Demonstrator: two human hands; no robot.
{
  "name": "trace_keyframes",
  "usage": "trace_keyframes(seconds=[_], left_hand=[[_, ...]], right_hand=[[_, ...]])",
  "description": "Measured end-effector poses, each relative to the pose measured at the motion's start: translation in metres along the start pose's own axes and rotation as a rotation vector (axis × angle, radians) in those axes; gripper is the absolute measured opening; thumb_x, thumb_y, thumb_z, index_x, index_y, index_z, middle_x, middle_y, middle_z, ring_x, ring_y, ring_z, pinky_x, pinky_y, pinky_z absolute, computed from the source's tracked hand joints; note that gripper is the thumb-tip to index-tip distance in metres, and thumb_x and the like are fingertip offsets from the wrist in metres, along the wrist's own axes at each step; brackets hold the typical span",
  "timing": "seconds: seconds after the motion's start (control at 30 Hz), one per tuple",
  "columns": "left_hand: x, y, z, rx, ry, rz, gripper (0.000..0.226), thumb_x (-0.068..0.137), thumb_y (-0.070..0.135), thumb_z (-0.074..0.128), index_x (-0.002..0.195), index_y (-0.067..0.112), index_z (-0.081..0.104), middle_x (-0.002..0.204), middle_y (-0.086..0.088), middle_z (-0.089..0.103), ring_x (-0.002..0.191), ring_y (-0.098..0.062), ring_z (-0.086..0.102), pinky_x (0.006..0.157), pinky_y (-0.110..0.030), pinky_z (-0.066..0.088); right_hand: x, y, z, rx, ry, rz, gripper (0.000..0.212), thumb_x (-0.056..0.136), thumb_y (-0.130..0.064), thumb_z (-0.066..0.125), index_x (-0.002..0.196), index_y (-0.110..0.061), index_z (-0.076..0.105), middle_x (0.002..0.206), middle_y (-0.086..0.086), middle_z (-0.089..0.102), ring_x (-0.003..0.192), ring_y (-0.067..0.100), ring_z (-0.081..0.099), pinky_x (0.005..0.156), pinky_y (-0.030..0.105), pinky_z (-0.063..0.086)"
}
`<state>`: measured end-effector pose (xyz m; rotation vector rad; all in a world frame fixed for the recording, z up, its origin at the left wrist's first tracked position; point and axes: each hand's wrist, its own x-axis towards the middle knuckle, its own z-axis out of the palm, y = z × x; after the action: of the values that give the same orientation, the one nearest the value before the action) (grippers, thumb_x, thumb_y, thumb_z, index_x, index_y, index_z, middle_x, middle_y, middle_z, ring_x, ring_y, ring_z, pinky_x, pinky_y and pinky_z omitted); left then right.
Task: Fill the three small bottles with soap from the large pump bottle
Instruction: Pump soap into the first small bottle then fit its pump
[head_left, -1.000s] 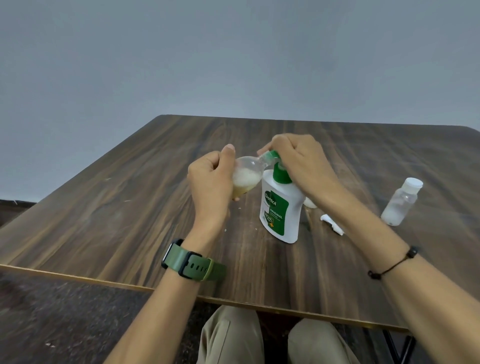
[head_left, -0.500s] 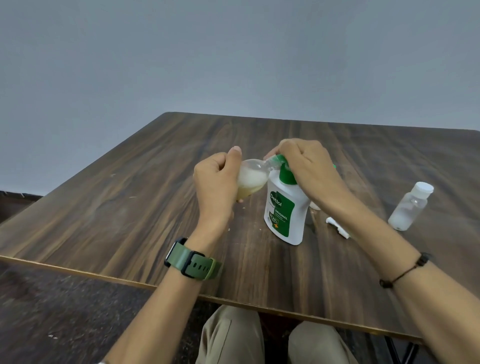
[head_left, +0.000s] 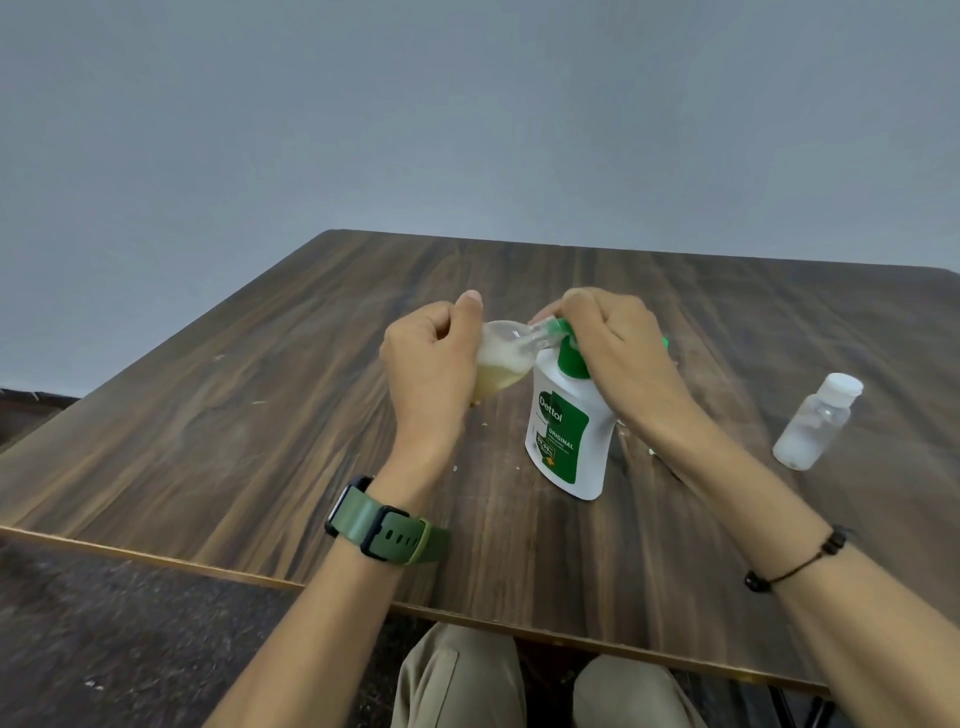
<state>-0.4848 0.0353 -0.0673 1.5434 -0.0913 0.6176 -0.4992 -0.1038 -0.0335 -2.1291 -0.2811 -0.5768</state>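
A white pump bottle (head_left: 569, 441) with a green label and green pump stands on the wooden table (head_left: 260, 426), near its middle. My right hand (head_left: 618, 358) rests closed over the pump head. My left hand (head_left: 431, 364) grips a small clear bottle (head_left: 501, 361), tilted on its side with its neck against the pump nozzle. Yellowish soap with foam fills its lower half. A second small clear bottle (head_left: 815, 421) with a white cap stands apart at the right. My right forearm hides the table behind the pump bottle.
The table's front edge (head_left: 156, 558) runs across just in front of my forearms, with dark floor to the left and my knees below it. A plain grey wall rises behind the table.
Both hands and the bottles keep the same grip. The view has shifted a little, and the soap level in the tilted small bottle looks slightly higher.
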Motion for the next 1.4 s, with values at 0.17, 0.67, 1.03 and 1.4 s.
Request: trace_keyframes(seconds=[0.17,0.67,1.03,1.4], left_hand=[[-0.0020,-0.0007,0.0011,-0.011,-0.006,-0.007,0.052,0.088,0.029,0.057,0.039,0.018,0.042,0.038,0.008,0.037,0.040,-0.012,0.044,0.034,-0.025,0.036],[-0.0034,0.0020,0.0005,0.004,0.019,-0.006,0.052,0.088,0.027,0.056,0.039,0.019,0.040,0.043,0.002,0.036,0.043,-0.018,0.044,0.034,-0.028,0.038],[-0.0054,0.0000,0.0011,-0.020,0.010,-0.038,0.054,0.088,0.027,0.056,0.037,0.020,0.039,0.037,0.009,0.034,0.039,-0.012,0.039,0.034,-0.025,0.036],[-0.0060,-0.0008,0.0035,-0.012,0.032,-0.042,0.053,0.089,0.027,0.056,0.040,0.020,0.038,0.039,0.009,0.035,0.043,-0.015,0.040,0.037,-0.029,0.035]], right_hand=[[-0.0013,0.0024,0.0002,0.014,0.007,0.030,0.039,0.092,-0.015,0.035,0.078,-0.007,0.071,0.076,-0.002,0.067,0.071,0.016,0.057,0.068,0.031,0.041],[-0.0041,0.0030,0.0045,0.040,0.017,0.043,0.042,0.093,-0.014,0.033,0.074,-0.007,0.069,0.081,0.000,0.070,0.077,0.023,0.059,0.069,0.034,0.044],[0.0016,-0.0001,-0.0012,0.067,-0.015,0.089,0.040,0.091,-0.018,0.036,0.073,-0.013,0.072,0.075,-0.002,0.068,0.071,0.018,0.056,0.065,0.031,0.042],[0.0009,0.0021,0.0016,0.068,-0.007,0.067,0.040,0.092,-0.015,0.034,0.075,-0.004,0.069,0.080,0.006,0.069,0.074,0.027,0.057,0.066,0.036,0.045]])
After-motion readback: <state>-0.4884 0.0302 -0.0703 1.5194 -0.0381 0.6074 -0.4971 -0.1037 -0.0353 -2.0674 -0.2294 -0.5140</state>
